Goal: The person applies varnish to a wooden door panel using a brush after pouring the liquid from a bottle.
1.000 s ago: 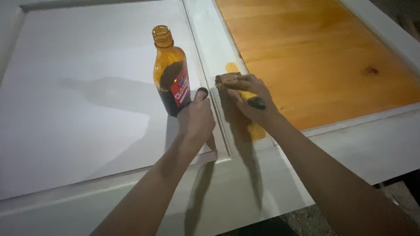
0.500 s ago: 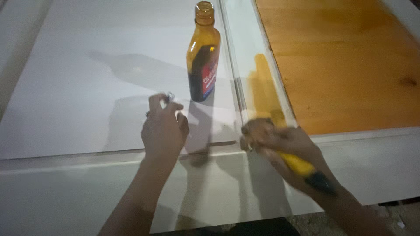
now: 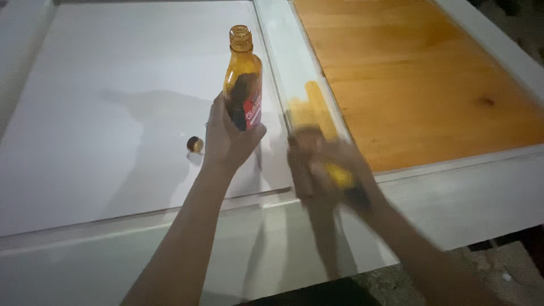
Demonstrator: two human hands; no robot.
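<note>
Bottle (image 3: 242,79) — amber glass, uncapped, rigid, breakable, likely slick; left hand (image 3: 226,139) wraps its lower body. Right hand (image 3: 326,170) blurred, closed around yellow-handled brush (image 3: 340,177).

Bottle in the left hand, cap beside it, brush to the right

The left hand (image 3: 226,139) held the bottle (image 3: 243,85) upright over the left panel (image 3: 102,113); the cap (image 3: 194,144) lay on that panel just left of the hand. The right hand (image 3: 328,170), gripping a brush (image 3: 340,177), was over the dividing rail (image 3: 289,73), with the right panel (image 3: 419,73) beyond.
</note>
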